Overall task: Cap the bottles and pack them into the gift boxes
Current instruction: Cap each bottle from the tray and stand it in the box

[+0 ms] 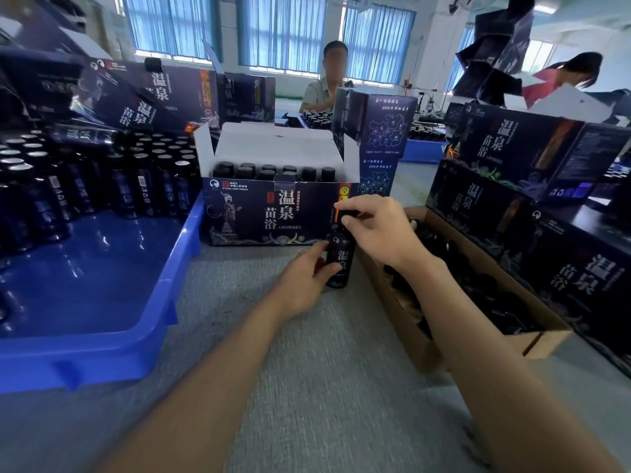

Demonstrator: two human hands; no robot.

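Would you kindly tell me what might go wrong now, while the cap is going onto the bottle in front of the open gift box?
1. The right hand hides most of the cap, so it may seat crooked on the bottle and leak later.
2. The left hand grips only the lower body; a hard twist could tip the bottle.
3. The gift box looks nearly full, so the bottle may knock its neighbours going in.

"温泉苗浴" and "PICC" on the open gift box (pixel 280 213) front.
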